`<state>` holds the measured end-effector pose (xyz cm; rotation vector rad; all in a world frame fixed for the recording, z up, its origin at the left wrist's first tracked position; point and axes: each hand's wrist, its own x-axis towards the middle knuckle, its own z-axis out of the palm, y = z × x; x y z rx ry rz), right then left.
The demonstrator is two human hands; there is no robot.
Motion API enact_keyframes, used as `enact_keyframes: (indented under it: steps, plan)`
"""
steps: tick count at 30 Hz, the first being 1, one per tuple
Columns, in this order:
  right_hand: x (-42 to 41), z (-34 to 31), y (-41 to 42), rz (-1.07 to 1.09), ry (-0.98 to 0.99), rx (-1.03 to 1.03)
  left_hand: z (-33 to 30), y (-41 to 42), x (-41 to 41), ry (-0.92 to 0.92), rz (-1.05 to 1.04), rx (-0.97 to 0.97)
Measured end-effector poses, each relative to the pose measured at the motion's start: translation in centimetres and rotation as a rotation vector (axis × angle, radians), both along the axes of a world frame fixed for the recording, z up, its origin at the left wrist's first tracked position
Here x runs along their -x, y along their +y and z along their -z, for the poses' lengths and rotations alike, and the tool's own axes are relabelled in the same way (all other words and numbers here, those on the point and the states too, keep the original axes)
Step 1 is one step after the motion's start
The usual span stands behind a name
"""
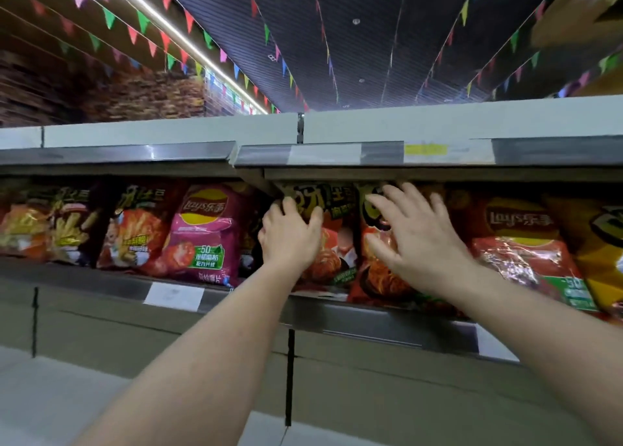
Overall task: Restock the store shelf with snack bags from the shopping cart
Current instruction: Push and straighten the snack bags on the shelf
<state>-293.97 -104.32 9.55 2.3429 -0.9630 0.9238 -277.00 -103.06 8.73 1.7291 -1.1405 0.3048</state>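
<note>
Both my hands reach up to a high shelf [371, 321] full of upright snack bags. My left hand [290, 236] grips the upper left edge of an orange and black snack bag [337, 243], fingers curled over its top. My right hand [414, 236] lies flat with spread fingers against a second orange and black bag [374, 277] right beside it. Both bags stand on the shelf, partly hidden by my hands. The shopping cart is out of view.
A pink Lay's bag [202, 233] stands left of my hands, with fries bags [67, 223] further left. A red Lay's bag [526, 250] and a yellow bag [603, 253] stand to the right. The shelf above [320, 154] hangs low over the bag tops.
</note>
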Motion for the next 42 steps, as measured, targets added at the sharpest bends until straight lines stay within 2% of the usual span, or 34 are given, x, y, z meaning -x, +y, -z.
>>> enact_keyframes:
  steps: [6,11,16,21,23,25,27,29,35,39,42]
  plan:
    - [-4.8,0.0,-0.3,0.150,0.100,0.030,-1.1,-1.9,-1.9,0.089,0.076,-0.070]
    - [-8.2,0.6,-1.4,0.305,0.155,0.026,-2.2,-4.4,-3.9,0.308,0.295,-0.079]
    - [-9.8,2.0,-2.0,0.398,0.158,0.004,-0.3,-6.7,-5.5,0.352,0.568,0.146]
    - [-10.1,2.4,-1.4,0.369,0.148,0.000,-0.4,-7.3,-7.0,0.397,0.731,0.180]
    - [-9.7,1.8,-1.3,0.343,0.100,0.074,-0.3,-7.6,-7.2,0.395,0.727,0.163]
    - [-8.5,0.7,-1.5,0.329,-0.110,0.238,-0.4,-7.4,-7.2,0.403,0.679,0.121]
    - [-6.6,-0.5,-1.4,0.455,-0.281,0.085,-0.7,-6.7,-7.2,0.461,0.621,0.119]
    - [-5.0,-0.8,-2.0,0.485,-0.407,-0.119,-0.9,-6.3,-7.1,0.500,0.592,0.135]
    - [-5.0,0.5,-3.1,0.518,-0.393,-0.145,0.0,-5.6,-4.4,0.456,0.517,-0.127]
    - [-4.7,0.0,-3.0,0.497,-0.367,-0.189,-0.1,-5.2,-4.4,0.457,0.495,-0.166]
    - [-4.2,0.1,-3.0,0.440,-0.420,-0.190,-0.8,-3.9,-4.4,0.436,0.451,-0.118]
